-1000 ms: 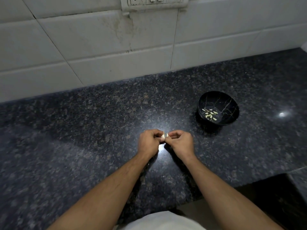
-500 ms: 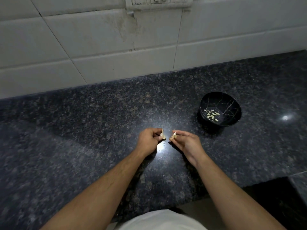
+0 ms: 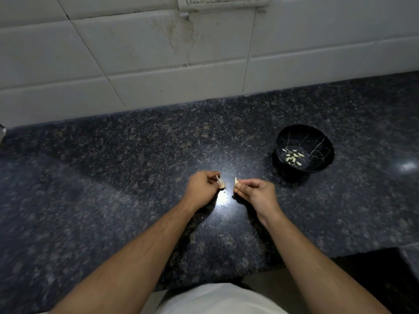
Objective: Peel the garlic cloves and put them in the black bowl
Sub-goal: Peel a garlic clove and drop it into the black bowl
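My left hand [image 3: 200,189] pinches a pale piece of garlic [image 3: 221,182] with papery skin, just above the dark counter. A short gap to its right, my right hand [image 3: 256,193] pinches a smaller garlic piece [image 3: 236,182] at its fingertips. The two pieces are apart. The black bowl [image 3: 317,165] with thin pale veins stands on the counter to the upper right of my right hand. Several small peeled cloves [image 3: 293,157] lie in its bottom.
The dark speckled granite counter [image 3: 113,177] runs to a white tiled wall [image 3: 136,64] at the back. A switch plate [image 3: 222,3] sits at the top edge. The counter's front edge steps down to a dark area [image 3: 374,279] at lower right.
My hands were together at one garlic piece a second ago. They have pulled apart sideways, each now holding its own piece, and the gap has widened slightly since half a second ago.
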